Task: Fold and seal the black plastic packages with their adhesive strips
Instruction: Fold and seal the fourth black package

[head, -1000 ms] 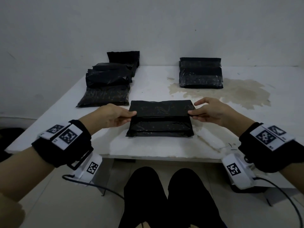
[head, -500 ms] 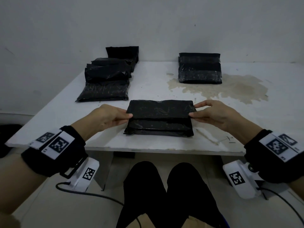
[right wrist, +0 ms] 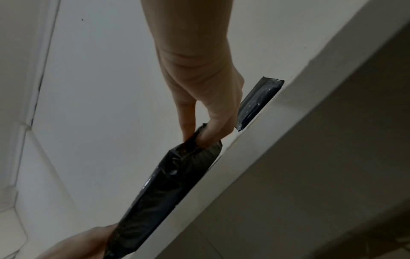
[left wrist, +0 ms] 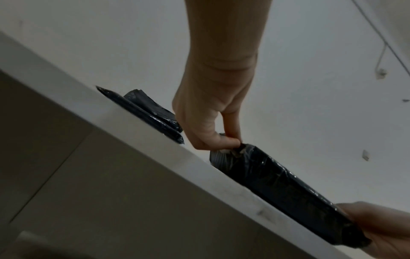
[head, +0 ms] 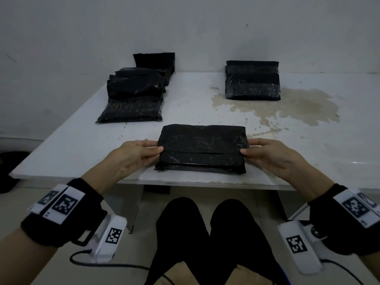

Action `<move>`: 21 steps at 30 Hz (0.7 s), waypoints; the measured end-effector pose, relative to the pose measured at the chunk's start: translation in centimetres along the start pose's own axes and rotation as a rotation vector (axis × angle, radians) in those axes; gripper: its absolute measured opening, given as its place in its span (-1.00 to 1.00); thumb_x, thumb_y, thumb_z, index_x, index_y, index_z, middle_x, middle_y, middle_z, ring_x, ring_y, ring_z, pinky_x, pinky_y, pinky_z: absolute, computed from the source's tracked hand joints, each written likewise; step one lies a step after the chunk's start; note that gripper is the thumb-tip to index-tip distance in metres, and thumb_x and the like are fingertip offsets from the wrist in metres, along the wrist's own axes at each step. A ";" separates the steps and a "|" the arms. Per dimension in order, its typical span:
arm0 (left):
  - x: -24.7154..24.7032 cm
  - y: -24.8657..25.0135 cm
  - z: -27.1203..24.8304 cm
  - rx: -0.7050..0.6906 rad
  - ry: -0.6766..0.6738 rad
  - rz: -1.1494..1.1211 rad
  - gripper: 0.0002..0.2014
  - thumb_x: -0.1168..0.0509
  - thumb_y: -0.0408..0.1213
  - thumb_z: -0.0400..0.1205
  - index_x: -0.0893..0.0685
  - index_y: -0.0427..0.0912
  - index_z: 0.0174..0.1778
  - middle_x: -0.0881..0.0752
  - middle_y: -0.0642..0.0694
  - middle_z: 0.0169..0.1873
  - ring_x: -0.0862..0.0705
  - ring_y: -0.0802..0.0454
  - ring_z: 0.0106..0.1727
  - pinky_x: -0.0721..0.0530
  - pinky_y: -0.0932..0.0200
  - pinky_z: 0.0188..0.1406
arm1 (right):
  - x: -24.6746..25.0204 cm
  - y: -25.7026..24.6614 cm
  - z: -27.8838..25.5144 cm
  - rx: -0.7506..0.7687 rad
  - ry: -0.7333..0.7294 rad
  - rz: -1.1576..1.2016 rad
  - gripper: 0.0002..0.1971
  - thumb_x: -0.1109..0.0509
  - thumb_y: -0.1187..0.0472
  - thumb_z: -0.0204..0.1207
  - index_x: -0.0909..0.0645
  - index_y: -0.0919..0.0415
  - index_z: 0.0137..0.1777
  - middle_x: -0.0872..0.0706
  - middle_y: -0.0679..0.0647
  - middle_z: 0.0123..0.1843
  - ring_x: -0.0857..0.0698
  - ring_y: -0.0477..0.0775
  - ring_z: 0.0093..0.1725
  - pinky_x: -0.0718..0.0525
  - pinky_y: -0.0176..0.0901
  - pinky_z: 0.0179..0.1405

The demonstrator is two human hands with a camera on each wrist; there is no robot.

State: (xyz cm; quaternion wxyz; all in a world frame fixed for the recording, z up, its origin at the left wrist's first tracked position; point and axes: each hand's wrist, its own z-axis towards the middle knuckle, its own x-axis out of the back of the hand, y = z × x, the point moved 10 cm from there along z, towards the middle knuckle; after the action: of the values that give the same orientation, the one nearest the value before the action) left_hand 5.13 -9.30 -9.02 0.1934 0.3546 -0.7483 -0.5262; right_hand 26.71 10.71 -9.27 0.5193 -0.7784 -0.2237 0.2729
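A black plastic package point(head: 202, 149) lies near the front edge of the white table point(head: 185, 112), its flap folded over towards me. My left hand point(head: 141, 153) pinches its left end between thumb and fingers; the left wrist view shows that hand point(left wrist: 213, 129) gripping the package point(left wrist: 286, 191) at its corner. My right hand point(head: 265, 154) pinches the right end, and the right wrist view shows the right hand point(right wrist: 206, 115) with thumb and forefinger closed on the package point(right wrist: 159, 189). The near edge of the package seems to sit on the table.
A loose pile of black packages point(head: 135, 93) lies at the back left. A neat stack of black packages point(head: 253, 81) sits at the back right beside a brown stain point(head: 287, 108). My knees point(head: 207, 233) are under the table's front edge.
The package has come slightly nearer to me and my grips have shifted a little along its ends. The head view has tilted, so everything sits lower in frame.
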 end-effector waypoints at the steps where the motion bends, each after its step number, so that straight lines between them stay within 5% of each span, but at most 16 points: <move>1: 0.0 0.0 -0.1 -0.019 0.004 -0.004 -0.83 -0.33 -0.57 0.52 -0.63 -0.31 -0.03 -0.72 -0.14 -0.12 -0.76 0.16 -0.31 -0.70 0.41 -0.37 | 0.2 0.2 -0.2 0.019 0.022 0.006 -0.69 -0.36 0.60 0.39 -0.54 0.34 0.09 -0.75 0.24 -0.11 -0.77 0.09 -0.20 -0.78 -0.22 -0.18; 6: 0.5 1.0 -0.9 -0.270 0.096 0.259 -0.73 -0.39 -0.41 0.53 -0.55 0.02 0.02 -0.73 -0.24 -0.19 -0.71 -0.04 -0.20 -0.68 0.11 -0.07 | 0.6 -1.5 -2.6 0.315 0.203 -0.278 -0.74 -0.37 0.51 0.47 -0.46 0.18 0.00 -0.56 0.18 -0.27 -0.54 0.02 -0.39 -0.50 -0.38 -0.59; 10: -0.7 0.1 -1.1 -0.243 -0.018 0.095 -0.82 -0.22 -0.50 0.62 -0.50 -0.12 -0.20 -0.72 -0.06 -0.44 -0.64 0.09 -0.42 -0.60 0.31 -0.38 | -0.6 0.7 -1.8 0.124 0.025 0.069 -0.75 -0.17 0.57 0.54 -0.45 0.24 -0.24 -0.52 0.16 -0.31 -0.46 -0.08 -0.56 -0.39 -0.35 -0.54; 13: -0.8 0.0 -1.0 -0.259 -0.009 0.083 -0.78 -0.18 -0.54 0.62 -0.60 -0.17 -0.24 -0.70 -0.10 -0.31 -0.64 0.05 -0.25 -0.59 0.29 -0.19 | -0.5 1.3 -1.6 0.052 0.018 0.179 -0.72 -0.09 0.59 0.54 -0.57 0.31 -0.20 -0.59 0.12 -0.29 -0.51 -0.19 -0.63 -0.36 -0.33 -0.40; 17: -0.6 -0.7 -0.9 -0.253 0.031 0.044 -0.75 -0.17 -0.54 0.63 -0.70 -0.15 -0.10 -0.74 -0.07 -0.17 -0.70 0.12 -0.14 -0.66 0.31 -0.02 | -0.5 1.2 -2.2 0.116 0.072 0.107 -0.69 -0.11 0.57 0.55 -0.67 0.32 -0.08 -0.71 0.13 -0.15 -0.60 -0.11 -0.40 -0.44 -0.41 -0.57; 21: -0.6 -0.9 -1.1 -0.268 0.052 -0.069 -0.75 -0.16 -0.57 0.63 -0.70 -0.20 -0.09 -0.75 -0.09 -0.18 -0.73 0.18 -0.21 -0.70 0.37 -0.06 | -0.8 2.1 -2.6 0.151 0.074 0.238 -0.67 -0.07 0.54 0.60 -0.63 0.33 0.16 -0.74 0.09 -0.03 -0.66 0.03 -0.10 -0.73 -0.35 -0.24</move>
State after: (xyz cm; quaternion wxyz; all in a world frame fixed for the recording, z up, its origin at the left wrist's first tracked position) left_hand 6.56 -9.81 -9.40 0.2402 0.3647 -0.6533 -0.6184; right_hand 27.93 7.66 -10.29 0.5482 -0.7677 -0.0891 0.3196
